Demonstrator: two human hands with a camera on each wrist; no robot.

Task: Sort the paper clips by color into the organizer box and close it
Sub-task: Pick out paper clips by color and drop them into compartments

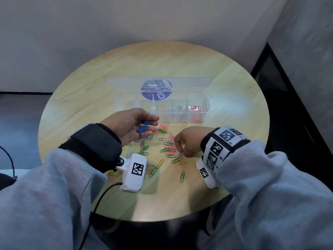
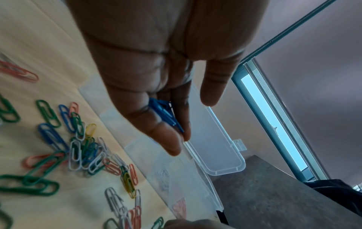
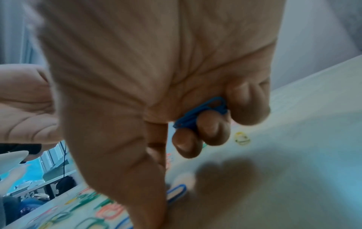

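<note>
A clear organizer box stands open on the round wooden table, its lid laid back. White clips lie in one compartment and red clips in the rightmost. My left hand is cupped palm-up in front of the box, its fingers curled round a bunch of blue clips. My right hand reaches down at the pile's right edge. Its curled fingers hold blue clips against the palm, while thumb and forefinger pinch another blue clip on the table.
Loose green, pink, yellow, white and blue clips are scattered between my hands and toward the near edge, with one green clip lying apart. The table ends close in front of me. A cable hangs from my left wrist.
</note>
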